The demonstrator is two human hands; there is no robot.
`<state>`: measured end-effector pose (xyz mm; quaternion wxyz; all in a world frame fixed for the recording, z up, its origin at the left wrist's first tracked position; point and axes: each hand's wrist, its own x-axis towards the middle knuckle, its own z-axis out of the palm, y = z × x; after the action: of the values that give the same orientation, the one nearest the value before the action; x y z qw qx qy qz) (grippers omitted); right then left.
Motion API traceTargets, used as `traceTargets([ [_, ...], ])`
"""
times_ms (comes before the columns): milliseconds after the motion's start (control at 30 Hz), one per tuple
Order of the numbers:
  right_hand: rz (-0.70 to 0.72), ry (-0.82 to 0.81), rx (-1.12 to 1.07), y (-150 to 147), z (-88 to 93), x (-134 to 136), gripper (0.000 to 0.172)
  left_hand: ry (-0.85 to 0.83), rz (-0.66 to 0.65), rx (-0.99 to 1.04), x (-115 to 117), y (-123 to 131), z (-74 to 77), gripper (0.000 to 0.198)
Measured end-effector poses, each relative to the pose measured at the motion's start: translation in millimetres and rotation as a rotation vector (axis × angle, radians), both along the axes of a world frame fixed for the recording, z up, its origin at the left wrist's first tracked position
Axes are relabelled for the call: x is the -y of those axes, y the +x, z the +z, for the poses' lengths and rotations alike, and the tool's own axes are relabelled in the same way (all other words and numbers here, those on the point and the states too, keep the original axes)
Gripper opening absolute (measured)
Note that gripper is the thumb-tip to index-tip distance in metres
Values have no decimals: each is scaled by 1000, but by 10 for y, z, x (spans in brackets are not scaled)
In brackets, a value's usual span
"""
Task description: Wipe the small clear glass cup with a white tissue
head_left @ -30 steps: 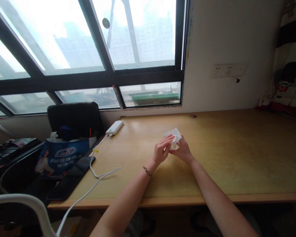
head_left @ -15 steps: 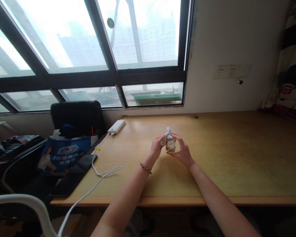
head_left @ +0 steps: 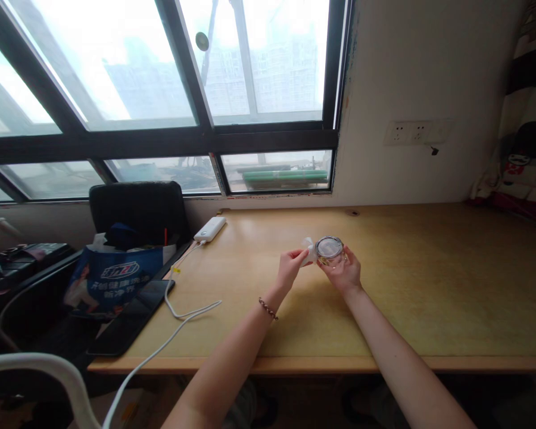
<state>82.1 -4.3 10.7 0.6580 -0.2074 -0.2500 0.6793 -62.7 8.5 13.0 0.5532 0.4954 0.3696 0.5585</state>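
My right hand (head_left: 345,273) is closed around a small clear glass (head_left: 330,248), which looks like a cup or jar. One round end of the glass is turned toward me; I cannot tell whether it is the mouth or the base. Just left of it, my left hand (head_left: 291,266) pinches a crumpled white tissue (head_left: 308,247). The tissue lies close against the glass's left side; whether it touches is unclear. Both hands are above the middle of the wooden table (head_left: 411,286).
A white power bank (head_left: 211,229) with a white cable (head_left: 178,325) lies at the table's left edge, near a black flat panel (head_left: 131,319). Beyond are a blue bag (head_left: 109,280) and a black chair (head_left: 138,205). Wall sockets (head_left: 411,132) are at the back right.
The glass has been tilted so its round end faces me, and it has moved slightly right with my right hand. My left hand has drawn the tissue off to its left side.
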Motion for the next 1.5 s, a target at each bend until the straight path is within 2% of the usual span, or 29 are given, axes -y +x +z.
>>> traceTargets([
  [167,-29,-125,30,-30,-101,-57,33,258,241,-196,91,84,-27,28],
  [300,31,-120,76,-145,-106,-22,34,389,202,-278,103,104,-70,25],
  [467,106,-195,94,-198,-143,2,36,522,144,-394,78,69,-62,22],
  [600,72,-159,113,-179,-160,-3,40,526,217,-532,83,54,-46,23],
  [700,-22,-130,129,-154,-159,-19,41,501,268,-570,96,70,-64,23],
  [867,-181,-145,111,-71,-192,-93,41,556,250,-559,158,124,-91,23],
  [967,-229,-154,79,-24,-203,-127,39,705,191,-634,229,150,-80,25],
  [1100,-233,-136,13,-1,-178,-122,40,951,120,-701,261,150,-76,27],
  [1333,-140,-179,-1,-19,-140,-87,38,967,200,-752,203,100,-91,28],
  [1433,-188,-138,-1,-9,-112,-74,37,1119,113,-787,275,150,-77,30],
  [1500,-164,-106,-22,-4,-84,-59,38,1223,41,-818,327,192,-66,31],
])
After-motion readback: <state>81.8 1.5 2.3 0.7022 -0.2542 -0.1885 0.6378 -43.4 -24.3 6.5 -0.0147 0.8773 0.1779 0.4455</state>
